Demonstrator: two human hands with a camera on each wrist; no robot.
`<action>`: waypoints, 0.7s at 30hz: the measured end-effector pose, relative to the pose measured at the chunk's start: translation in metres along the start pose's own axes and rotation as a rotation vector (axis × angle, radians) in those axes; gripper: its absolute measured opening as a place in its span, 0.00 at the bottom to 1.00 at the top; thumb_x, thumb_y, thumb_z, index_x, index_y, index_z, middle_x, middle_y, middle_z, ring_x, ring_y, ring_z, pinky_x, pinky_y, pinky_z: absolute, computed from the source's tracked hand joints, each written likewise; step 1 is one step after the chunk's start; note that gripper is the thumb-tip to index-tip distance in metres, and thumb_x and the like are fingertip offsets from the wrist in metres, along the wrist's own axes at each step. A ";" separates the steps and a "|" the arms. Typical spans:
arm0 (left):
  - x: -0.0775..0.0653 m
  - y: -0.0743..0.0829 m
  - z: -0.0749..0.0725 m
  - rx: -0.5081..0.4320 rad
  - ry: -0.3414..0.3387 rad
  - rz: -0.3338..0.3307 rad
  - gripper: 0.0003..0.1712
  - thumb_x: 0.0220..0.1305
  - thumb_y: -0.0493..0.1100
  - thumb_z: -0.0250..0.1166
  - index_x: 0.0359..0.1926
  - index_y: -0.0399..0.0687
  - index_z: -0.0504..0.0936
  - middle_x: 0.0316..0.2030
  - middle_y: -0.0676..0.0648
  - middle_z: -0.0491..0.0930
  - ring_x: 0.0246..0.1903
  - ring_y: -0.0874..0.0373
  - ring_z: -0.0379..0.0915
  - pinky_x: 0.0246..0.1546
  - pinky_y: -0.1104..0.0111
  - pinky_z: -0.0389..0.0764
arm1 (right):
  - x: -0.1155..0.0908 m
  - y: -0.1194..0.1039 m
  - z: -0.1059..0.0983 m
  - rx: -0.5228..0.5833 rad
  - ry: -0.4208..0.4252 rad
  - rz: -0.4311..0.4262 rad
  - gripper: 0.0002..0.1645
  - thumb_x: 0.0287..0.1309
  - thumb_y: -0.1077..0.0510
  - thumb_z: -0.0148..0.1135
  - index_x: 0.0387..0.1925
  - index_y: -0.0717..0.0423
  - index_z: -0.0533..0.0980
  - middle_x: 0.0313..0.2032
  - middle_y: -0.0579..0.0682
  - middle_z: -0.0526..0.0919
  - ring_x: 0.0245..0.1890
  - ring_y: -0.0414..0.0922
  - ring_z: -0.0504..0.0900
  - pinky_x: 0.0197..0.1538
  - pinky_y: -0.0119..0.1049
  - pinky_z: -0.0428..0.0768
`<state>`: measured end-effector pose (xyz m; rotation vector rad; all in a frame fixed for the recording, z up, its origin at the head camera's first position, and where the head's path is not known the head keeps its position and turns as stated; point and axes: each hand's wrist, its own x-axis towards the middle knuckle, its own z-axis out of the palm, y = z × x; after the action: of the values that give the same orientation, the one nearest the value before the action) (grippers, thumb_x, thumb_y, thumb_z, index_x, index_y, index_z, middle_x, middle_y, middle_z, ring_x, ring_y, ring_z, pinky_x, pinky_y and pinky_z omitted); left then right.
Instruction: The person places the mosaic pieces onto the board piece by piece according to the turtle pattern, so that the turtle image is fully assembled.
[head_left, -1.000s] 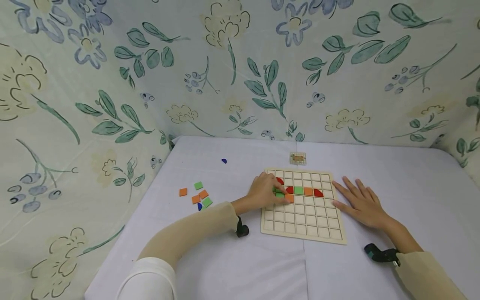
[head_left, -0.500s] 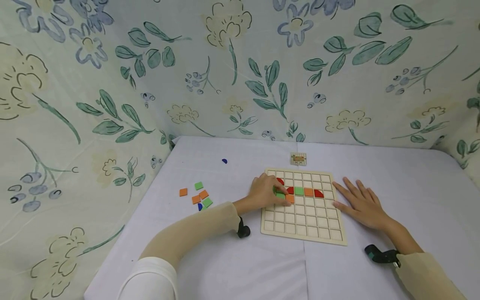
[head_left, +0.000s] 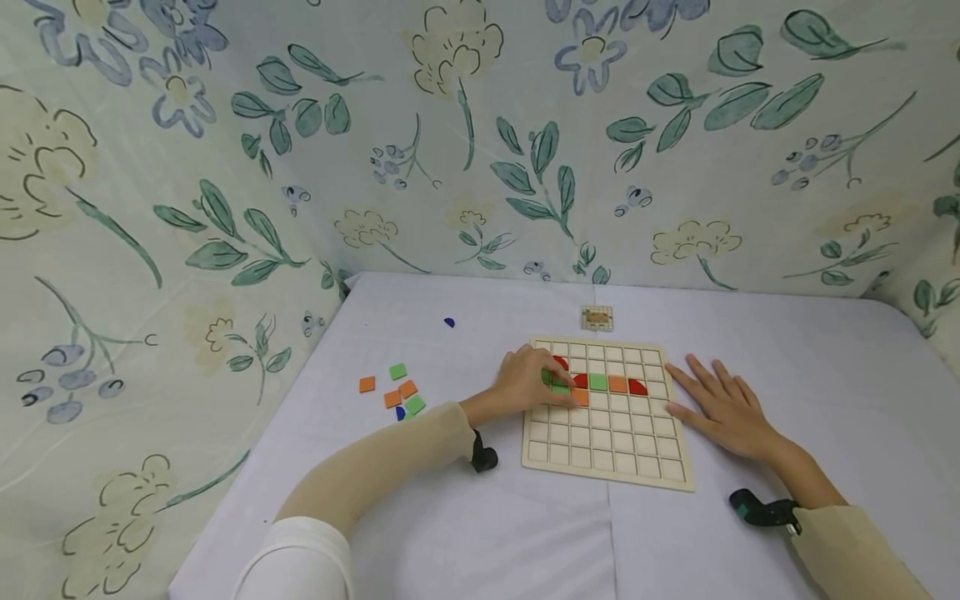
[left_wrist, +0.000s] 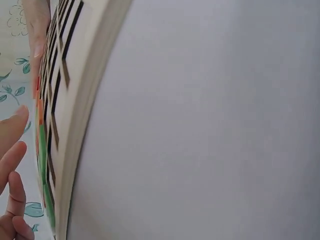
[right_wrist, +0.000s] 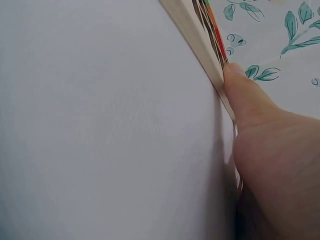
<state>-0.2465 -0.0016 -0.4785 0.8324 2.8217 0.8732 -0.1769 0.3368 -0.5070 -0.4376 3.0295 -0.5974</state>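
My left hand [head_left: 525, 379] is over the upper left of a wooden grid board [head_left: 611, 442]. Its index finger and thumb reach toward an orange square tile [head_left: 581, 397] set in the grid. From the left wrist, bent fingers [left_wrist: 11, 162] show a small gap to the board's tiles, with nothing between them. Partly covered by that hand are a green tile [head_left: 559, 390] and a red piece [head_left: 560, 363]. Along one row sit a green square [head_left: 597, 382], an orange square [head_left: 617, 383] and a red piece [head_left: 637, 387]. My right hand [head_left: 723, 412] lies spread, its thumb [right_wrist: 240, 82] against the board's right edge.
Left of the board lie several loose tiles, among them an orange square [head_left: 367, 384], a green square [head_left: 397, 372] and a blue piece [head_left: 400, 413]. Another blue piece [head_left: 449, 322] is farther back. A small patterned grid card [head_left: 597, 317] lies behind the board on the white cloth [head_left: 480, 533].
The left thumb and index finger have drawn back slightly to the left from the orange tile. The right hand, board and loose tiles stay in place.
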 end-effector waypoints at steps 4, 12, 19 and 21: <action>-0.006 -0.002 -0.019 -0.025 0.007 -0.012 0.16 0.46 0.63 0.79 0.36 0.67 0.91 0.35 0.65 0.79 0.39 0.63 0.66 0.42 0.63 0.63 | 0.000 -0.001 0.000 -0.006 -0.002 0.004 0.46 0.70 0.37 0.52 0.79 0.48 0.48 0.76 0.66 0.41 0.73 0.72 0.31 0.66 0.70 0.29; -0.027 -0.038 -0.060 -0.096 0.071 -0.076 0.14 0.51 0.55 0.79 0.40 0.62 0.92 0.38 0.55 0.82 0.44 0.57 0.70 0.51 0.54 0.65 | 0.000 0.000 0.001 -0.009 0.007 0.004 0.46 0.70 0.37 0.52 0.79 0.48 0.48 0.76 0.66 0.41 0.73 0.71 0.30 0.66 0.70 0.29; -0.057 -0.075 -0.087 -0.166 0.108 -0.184 0.16 0.52 0.55 0.79 0.42 0.60 0.91 0.38 0.52 0.79 0.44 0.54 0.68 0.44 0.58 0.69 | -0.001 -0.001 0.002 -0.003 0.016 -0.003 0.45 0.70 0.38 0.53 0.79 0.48 0.49 0.76 0.66 0.42 0.73 0.71 0.31 0.66 0.70 0.29; -0.067 -0.084 -0.094 -0.187 0.118 -0.197 0.17 0.52 0.55 0.78 0.43 0.58 0.91 0.38 0.52 0.79 0.46 0.52 0.67 0.46 0.57 0.69 | -0.001 -0.002 0.002 -0.002 0.014 -0.003 0.45 0.70 0.38 0.52 0.79 0.48 0.49 0.76 0.66 0.42 0.73 0.71 0.31 0.66 0.70 0.29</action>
<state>-0.2504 -0.1418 -0.4517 0.4850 2.7992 1.1655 -0.1756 0.3349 -0.5084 -0.4404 3.0431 -0.6001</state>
